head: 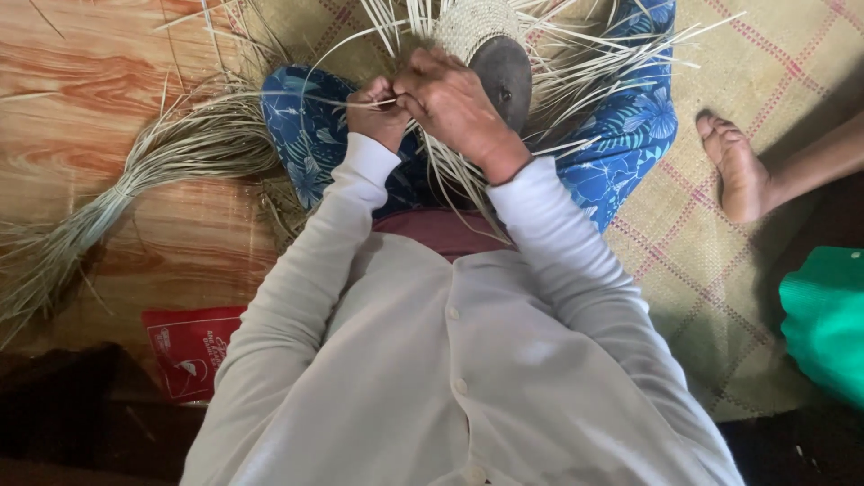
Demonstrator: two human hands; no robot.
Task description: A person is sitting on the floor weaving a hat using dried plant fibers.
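A half-woven basket (479,27) of pale straw sits over a dark round mould (504,76) on my lap, with loose strands (594,54) fanning out all around. My left hand (378,112) is closed, pinching a thin straw strand beside the basket's rim. My right hand (450,99) lies over the strands next to it, fingers curled on them, touching my left hand. White sleeves cover both my arms, and my knees are in blue flowered cloth (630,135).
A long bundle of straw (135,180) curves across the wood-patterned floor at the left. A red packet (189,346) lies by my left side. Another person's bare foot (738,166) rests on the woven mat (720,261) at the right, near green cloth (823,315).
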